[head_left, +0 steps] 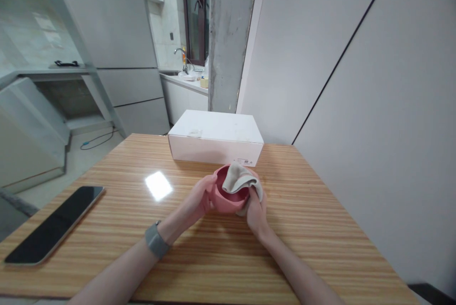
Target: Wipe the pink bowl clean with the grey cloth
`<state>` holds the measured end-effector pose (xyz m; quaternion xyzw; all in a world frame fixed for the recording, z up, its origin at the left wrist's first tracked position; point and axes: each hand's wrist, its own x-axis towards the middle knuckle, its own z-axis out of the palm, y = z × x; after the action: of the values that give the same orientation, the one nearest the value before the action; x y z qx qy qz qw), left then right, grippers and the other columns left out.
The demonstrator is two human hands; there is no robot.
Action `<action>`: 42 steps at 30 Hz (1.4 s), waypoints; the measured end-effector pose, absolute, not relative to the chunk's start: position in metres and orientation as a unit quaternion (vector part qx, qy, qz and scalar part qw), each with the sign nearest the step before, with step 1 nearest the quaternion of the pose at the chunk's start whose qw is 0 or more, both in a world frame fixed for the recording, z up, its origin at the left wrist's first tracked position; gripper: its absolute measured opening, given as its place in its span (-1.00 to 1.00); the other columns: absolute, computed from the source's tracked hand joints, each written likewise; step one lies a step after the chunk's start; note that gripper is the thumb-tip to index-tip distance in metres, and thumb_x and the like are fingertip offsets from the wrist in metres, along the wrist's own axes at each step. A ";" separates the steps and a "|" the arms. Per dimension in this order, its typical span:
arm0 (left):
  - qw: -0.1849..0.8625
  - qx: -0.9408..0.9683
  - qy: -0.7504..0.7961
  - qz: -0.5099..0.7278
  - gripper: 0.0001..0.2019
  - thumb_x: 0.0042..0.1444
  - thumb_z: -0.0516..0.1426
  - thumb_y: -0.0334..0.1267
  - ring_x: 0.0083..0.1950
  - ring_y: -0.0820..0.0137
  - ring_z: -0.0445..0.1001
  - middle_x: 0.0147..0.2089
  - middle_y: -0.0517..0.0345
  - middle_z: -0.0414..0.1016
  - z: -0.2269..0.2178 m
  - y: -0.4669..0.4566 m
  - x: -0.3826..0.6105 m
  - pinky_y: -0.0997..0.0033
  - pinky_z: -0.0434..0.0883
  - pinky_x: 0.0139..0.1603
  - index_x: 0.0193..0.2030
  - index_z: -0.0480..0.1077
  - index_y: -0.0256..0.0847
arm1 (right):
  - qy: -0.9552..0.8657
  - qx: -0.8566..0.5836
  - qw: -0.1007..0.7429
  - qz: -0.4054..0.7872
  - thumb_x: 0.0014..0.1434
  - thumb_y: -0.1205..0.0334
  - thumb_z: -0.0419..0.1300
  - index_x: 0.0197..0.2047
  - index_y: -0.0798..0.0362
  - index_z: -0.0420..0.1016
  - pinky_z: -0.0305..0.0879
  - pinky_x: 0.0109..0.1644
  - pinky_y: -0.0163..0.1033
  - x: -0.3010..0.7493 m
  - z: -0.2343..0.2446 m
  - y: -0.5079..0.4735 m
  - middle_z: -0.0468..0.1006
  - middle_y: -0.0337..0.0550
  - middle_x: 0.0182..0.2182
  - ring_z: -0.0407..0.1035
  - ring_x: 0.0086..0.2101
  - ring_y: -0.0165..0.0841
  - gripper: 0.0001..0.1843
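Observation:
A pink bowl (pixel 228 205) is held above the wooden table (pixel 306 229), its opening tipped toward me. My left hand (pixel 203 195) grips the bowl's left side, with the thumb at the rim and the other fingers mostly hidden behind it. My right hand (pixel 257 207) is closed on a pale grey cloth (pixel 239 177) at the bowl's right side. The cloth drapes over the right rim, partly inside the bowl, and a bit of it shows below. A grey band circles my left wrist.
Behind the bowl, a white box (pixel 215 149) lies on the table. A dark-screened phone (pixel 55 226) rests at the left. A white wall (pixel 356 119) borders the right side. Farther back are cabinets (pixel 138 86) and a sink with a faucet (pixel 184 60).

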<state>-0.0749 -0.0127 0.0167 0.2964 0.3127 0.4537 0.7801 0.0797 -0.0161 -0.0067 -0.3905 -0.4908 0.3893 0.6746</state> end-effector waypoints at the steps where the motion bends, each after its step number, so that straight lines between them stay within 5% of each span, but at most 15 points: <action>1: 0.791 0.306 0.315 0.426 -0.56 0.15 0.09 -0.02 -0.07 0.24 0.52 -0.01 -0.04 0.54 0.015 -0.012 -0.076 0.42 0.45 -0.25 0.09 0.39 -0.23 | -0.487 -0.393 0.666 0.406 0.15 0.02 0.12 -0.17 -0.04 0.52 0.15 0.14 -0.12 0.082 -0.005 -0.017 0.55 -0.17 -0.16 0.34 -0.03 -0.19 -0.72; 8: 0.772 0.340 0.390 0.370 -0.57 0.09 0.15 0.03 -0.07 0.23 0.52 -0.09 -0.01 0.58 0.000 -0.006 -0.082 0.41 0.44 -0.16 -0.06 0.48 -0.28 | -0.502 -0.378 0.603 0.492 0.10 -0.01 0.15 -0.23 -0.04 0.55 0.23 0.07 -0.13 0.088 -0.001 -0.015 0.58 -0.20 -0.23 0.38 -0.09 -0.16 -0.72; 13: 0.740 0.313 0.402 0.439 -0.55 0.09 0.14 0.00 -0.04 0.19 0.51 -0.02 0.00 0.55 0.009 -0.001 -0.079 0.36 0.48 -0.23 0.08 0.40 -0.17 | -0.504 -0.365 0.637 0.454 0.14 0.01 0.14 -0.14 -0.06 0.51 0.12 0.18 -0.11 0.079 -0.011 -0.010 0.52 -0.18 -0.10 0.32 0.00 -0.20 -0.71; 18: 0.763 0.314 0.289 0.485 -0.56 0.14 0.11 -0.15 0.11 0.18 0.43 0.13 0.00 0.44 0.020 -0.009 -0.077 0.27 0.46 -0.05 0.17 0.31 -0.14 | -0.519 -0.357 0.674 0.384 0.14 0.05 0.14 -0.09 -0.07 0.49 0.05 0.23 -0.15 0.072 -0.012 -0.011 0.40 -0.17 0.06 0.21 0.10 -0.22 -0.71; 26: 0.808 0.317 0.343 0.359 -0.52 0.13 0.07 0.09 0.04 0.22 0.48 0.08 0.04 0.49 0.007 -0.012 -0.077 0.36 0.47 -0.13 0.08 0.40 -0.15 | -0.474 -0.403 0.639 0.453 0.12 -0.01 0.14 -0.27 0.01 0.53 0.29 -0.05 -0.17 0.090 -0.012 -0.011 0.57 -0.20 -0.32 0.41 -0.23 -0.22 -0.71; 38: 0.686 0.332 0.475 0.440 -0.46 0.04 0.11 0.14 -0.10 0.17 0.53 -0.10 0.02 0.58 0.005 -0.003 -0.078 0.40 0.45 -0.37 0.04 0.42 -0.18 | -0.598 -0.355 0.624 0.356 0.24 0.09 0.05 -0.06 -0.01 0.43 0.19 0.10 -0.13 0.076 -0.011 -0.003 0.48 -0.14 -0.08 0.33 -0.05 -0.25 -0.73; 42: 0.687 0.345 0.396 0.502 -0.48 0.02 0.19 0.02 -0.01 0.16 0.49 -0.03 -0.03 0.54 0.010 -0.010 -0.074 0.32 0.48 -0.17 0.07 0.38 -0.22 | -0.609 -0.354 0.650 0.285 0.26 0.10 0.02 -0.05 -0.03 0.42 0.11 0.17 -0.07 0.069 -0.014 -0.011 0.37 -0.10 0.03 0.25 0.05 -0.22 -0.73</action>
<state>-0.0739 -0.0103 0.0099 0.3446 0.3965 0.5016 0.6873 0.0692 -0.0106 -0.0144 -0.3537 -0.6088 0.2851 0.6504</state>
